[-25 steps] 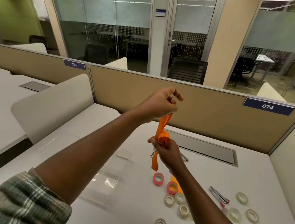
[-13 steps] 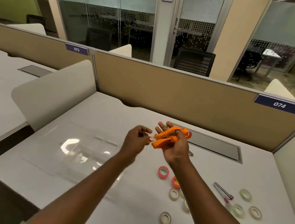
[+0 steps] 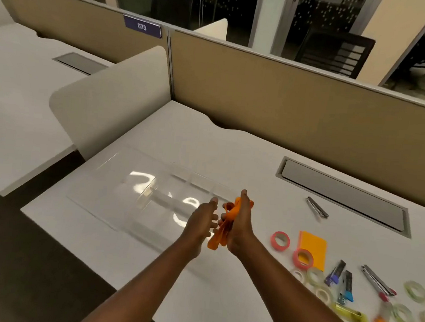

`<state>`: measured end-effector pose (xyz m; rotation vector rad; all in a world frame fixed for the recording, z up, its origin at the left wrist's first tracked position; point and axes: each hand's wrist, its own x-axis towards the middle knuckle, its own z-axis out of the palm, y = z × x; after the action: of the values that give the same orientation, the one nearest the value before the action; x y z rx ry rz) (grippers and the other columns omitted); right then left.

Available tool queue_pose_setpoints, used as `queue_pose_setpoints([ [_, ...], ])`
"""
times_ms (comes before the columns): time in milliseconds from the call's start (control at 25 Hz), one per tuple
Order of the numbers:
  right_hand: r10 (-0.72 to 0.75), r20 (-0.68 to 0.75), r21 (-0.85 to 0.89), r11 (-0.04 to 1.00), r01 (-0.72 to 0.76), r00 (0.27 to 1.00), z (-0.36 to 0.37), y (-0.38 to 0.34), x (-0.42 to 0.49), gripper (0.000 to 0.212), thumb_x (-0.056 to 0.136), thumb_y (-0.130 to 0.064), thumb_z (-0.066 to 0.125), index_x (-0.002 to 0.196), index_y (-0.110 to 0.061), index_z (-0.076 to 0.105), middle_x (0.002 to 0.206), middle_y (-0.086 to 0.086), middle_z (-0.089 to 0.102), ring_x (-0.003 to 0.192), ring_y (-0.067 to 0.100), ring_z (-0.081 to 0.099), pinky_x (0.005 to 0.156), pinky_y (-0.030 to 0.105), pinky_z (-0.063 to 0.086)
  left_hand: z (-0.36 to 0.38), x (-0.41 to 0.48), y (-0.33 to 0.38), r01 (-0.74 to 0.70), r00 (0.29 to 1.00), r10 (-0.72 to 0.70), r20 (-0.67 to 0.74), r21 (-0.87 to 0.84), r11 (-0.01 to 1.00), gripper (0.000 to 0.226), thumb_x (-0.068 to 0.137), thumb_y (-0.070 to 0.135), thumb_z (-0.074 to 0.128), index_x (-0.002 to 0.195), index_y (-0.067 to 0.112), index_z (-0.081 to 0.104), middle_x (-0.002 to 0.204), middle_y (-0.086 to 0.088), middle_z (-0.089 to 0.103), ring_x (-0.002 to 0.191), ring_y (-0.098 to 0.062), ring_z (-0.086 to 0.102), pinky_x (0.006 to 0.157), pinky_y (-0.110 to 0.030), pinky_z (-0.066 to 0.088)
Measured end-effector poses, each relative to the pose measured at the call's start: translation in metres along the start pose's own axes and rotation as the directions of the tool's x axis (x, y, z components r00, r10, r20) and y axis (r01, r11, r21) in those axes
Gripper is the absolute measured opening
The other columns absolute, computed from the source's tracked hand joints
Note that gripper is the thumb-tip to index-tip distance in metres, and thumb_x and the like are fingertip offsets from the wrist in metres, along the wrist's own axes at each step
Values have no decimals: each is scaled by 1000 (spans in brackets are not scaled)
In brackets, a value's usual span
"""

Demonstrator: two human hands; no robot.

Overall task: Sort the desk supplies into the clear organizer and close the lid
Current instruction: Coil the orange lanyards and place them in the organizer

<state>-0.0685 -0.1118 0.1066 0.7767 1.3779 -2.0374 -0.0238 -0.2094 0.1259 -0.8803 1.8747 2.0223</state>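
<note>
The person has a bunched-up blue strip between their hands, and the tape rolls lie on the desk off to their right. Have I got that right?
Almost. The strip is orange, not blue; the head view shows it bunched in the right hand, with the left hand close beside it. The tape rolls do lie on the desk to the right.

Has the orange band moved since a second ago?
Yes. It has come down: the orange band, earlier stretched up against the partition, now sits bunched between the left hand and right hand beside the clear organizer.
</note>
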Motion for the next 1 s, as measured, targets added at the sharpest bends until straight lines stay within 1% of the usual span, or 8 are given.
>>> queue_pose_setpoints([
  [200,137,-14,-95,986,-138,990,30,47,35,38,96,-47,51,102,-15,71,97,9,78,74,19,76,52,27,57,-19,26,-4,153,988,-155,23,57,987,40,99,56,39,112,24,58,125,-8,64,90,-15,60,87,-37,44],
  [320,172,-44,-109,978,-176,984,40,53,42,55,89,-60,55,122,-17,67,124,12,69,112,30,67,88,41,56,-21,35,-10,218,971,-220,92,30,976,57,98,61,35,130,18,57,137,-10,57,116,-23,59,93,-35,43],
  [400,217,-21,-80,973,-218,976,41,51,44,66,83,-72,53,120,-18,67,113,11,73,110,31,67,89,42,54,-20,40,-15,236,962,-235,138,9,972,67,97,63,33,143,16,48,146,-12,50,132,-28,49,105,-38,40],
  [560,291,-75,-9,956,-293,954,40,42,45,66,76,-80,55,89,-15,66,75,4,69,72,21,65,59,30,51,-14,48,-19,296,933,-270,236,-80,952,72,97,64,28,151,17,35,154,-10,41,140,-28,41,110,-39,34],
  [640,296,-75,-36,953,-299,952,40,35,40,69,81,-78,52,107,-15,64,86,6,66,79,23,63,67,33,49,-15,53,-27,296,921,-281,269,-14,955,73,96,67,24,151,20,36,152,-8,44,139,-26,43,114,-41,33],
  [720,286,-62,-79,954,-290,956,33,29,34,73,86,-75,45,130,-19,56,114,8,62,113,26,59,76,34,46,-17,57,-39,250,932,-286,221,177,952,71,95,68,24,146,23,42,145,-7,52,131,-26,51,110,-42,40],
  [840,249,-71,-178,950,-258,966,17,28,23,83,86,-77,41,144,-18,46,144,8,50,136,27,44,100,36,42,-11,57,-60,-17,996,-21,81,439,898,53,100,55,36,142,23,41,135,-8,59,113,-24,61,95,-40,50],
  [1000,224,-25,-211,951,-224,974,-1,28,12,65,87,-77,40,124,-27,58,151,8,45,138,25,43,112,43,36,-1,53,-80,-267,951,285,116,772,576,72,98,38,52,155,19,13,133,-15,49,109,-33,63,83,-39,53],
])
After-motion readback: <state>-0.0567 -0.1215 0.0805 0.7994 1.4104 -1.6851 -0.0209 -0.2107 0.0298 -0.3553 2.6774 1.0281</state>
